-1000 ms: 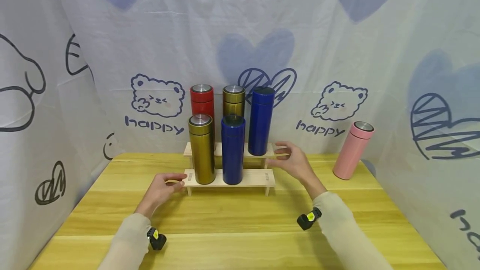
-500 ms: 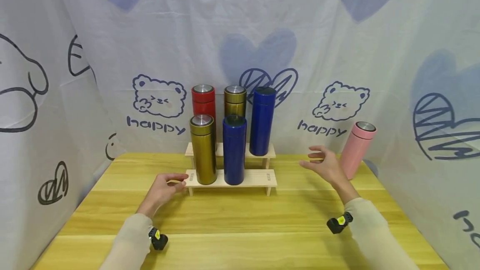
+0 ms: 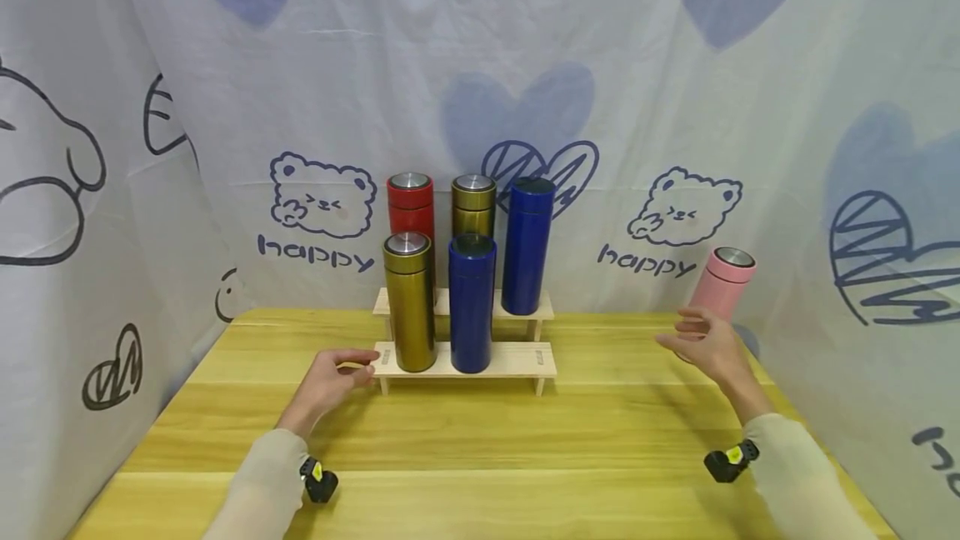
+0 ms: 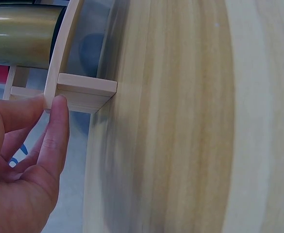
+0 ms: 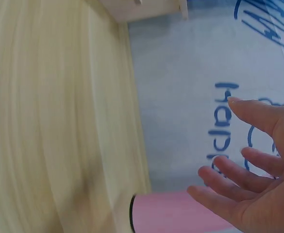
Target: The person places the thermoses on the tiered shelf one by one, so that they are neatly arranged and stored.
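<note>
My left hand (image 3: 330,382) pinches the left end of the front board of a two-step wooden rack (image 3: 517,358); in the left wrist view the thumb and a finger lie on either side of the board's edge (image 4: 59,53). My right hand (image 3: 712,348) is spread in front of the pink thermos (image 3: 722,286), covering its lower part in the head view. In the right wrist view the fingers overlap the pink thermos (image 5: 171,211) and hold nothing. A gold thermos (image 3: 409,307) and a blue thermos (image 3: 471,307) stand on the front step.
On the back step stand a red thermos (image 3: 411,200), another gold thermos (image 3: 474,202) and another blue thermos (image 3: 528,248). The wooden table (image 3: 465,448) ends at a printed white cloth (image 3: 637,107) hanging behind and on both sides.
My right hand has moved right, from beside the rack's right end to in front of the pink thermos. My left hand stays at the rack's left end.
</note>
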Demonstrator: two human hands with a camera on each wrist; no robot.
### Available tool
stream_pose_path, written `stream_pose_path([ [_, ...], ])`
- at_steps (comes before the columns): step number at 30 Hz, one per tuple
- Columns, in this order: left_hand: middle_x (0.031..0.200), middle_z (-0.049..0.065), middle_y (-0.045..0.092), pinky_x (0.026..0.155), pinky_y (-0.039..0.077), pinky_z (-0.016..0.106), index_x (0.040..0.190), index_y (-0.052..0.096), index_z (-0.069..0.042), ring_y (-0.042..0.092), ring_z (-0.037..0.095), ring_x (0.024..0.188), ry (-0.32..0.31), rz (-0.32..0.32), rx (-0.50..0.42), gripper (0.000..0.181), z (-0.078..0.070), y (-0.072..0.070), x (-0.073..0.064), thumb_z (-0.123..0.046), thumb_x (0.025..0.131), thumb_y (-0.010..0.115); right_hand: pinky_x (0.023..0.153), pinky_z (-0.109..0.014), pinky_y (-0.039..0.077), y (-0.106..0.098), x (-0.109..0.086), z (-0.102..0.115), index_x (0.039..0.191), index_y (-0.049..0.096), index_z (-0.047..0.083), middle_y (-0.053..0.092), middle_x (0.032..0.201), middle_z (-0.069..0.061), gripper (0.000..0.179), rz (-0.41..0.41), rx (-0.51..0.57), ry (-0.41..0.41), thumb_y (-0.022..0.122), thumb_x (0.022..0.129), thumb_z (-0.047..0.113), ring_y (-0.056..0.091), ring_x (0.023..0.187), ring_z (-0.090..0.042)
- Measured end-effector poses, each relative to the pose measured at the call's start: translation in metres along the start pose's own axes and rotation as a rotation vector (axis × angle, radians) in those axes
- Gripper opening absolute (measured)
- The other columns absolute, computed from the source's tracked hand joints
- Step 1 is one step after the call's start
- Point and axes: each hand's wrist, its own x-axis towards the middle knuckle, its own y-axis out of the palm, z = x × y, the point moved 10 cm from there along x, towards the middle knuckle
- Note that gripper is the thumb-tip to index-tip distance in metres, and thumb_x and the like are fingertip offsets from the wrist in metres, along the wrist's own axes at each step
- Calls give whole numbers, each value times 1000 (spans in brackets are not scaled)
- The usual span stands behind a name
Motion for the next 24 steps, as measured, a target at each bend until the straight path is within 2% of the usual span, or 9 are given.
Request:
stream_pose_path([
  [2, 139, 23, 65, 91, 59, 35, 130, 70, -1, 74, 19, 97, 3, 0, 1, 32, 0, 0, 0, -6, 99, 66, 94, -42, 60, -7, 0, -6, 151, 40, -8, 51, 147, -35, 85, -20, -13, 2, 78, 92, 42, 55, 131, -48],
  [7, 139, 23, 65, 90, 59, 34, 130, 70, -1, 74, 19, 97, 7, 1, 1, 31, 0, 0, 1, -6, 99, 66, 102, -56, 53, -22, 0, -21, 149, 40, -9, 49, 147, -34, 89, -64, -70, -3, 75, 92, 49, 55, 129, -49],
  [10, 139, 23, 65, 90, 59, 34, 130, 70, -2, 74, 19, 97, 3, 0, 1, 31, 0, 0, 1, -7, 99, 66, 103, -61, 50, -28, 1, -30, 150, 36, -12, 47, 148, -36, 90, -71, -91, 10, 74, 93, 48, 51, 130, -51],
  [18, 140, 23, 64, 89, 59, 33, 130, 70, -1, 74, 21, 98, 11, 3, -7, 31, -1, 0, 0, -6, 100, 65, 100, -60, 52, -40, 8, -54, 148, 39, -15, 48, 145, -40, 85, -86, -163, 74, 74, 94, 41, 51, 128, -54],
  [24, 140, 23, 64, 90, 59, 33, 131, 70, -1, 74, 20, 98, 11, 3, -3, 32, -1, -1, 0, -6, 100, 65, 95, -57, 55, -45, 15, -69, 140, 44, -19, 52, 137, -42, 82, -91, -209, 139, 75, 93, 41, 56, 118, -52],
])
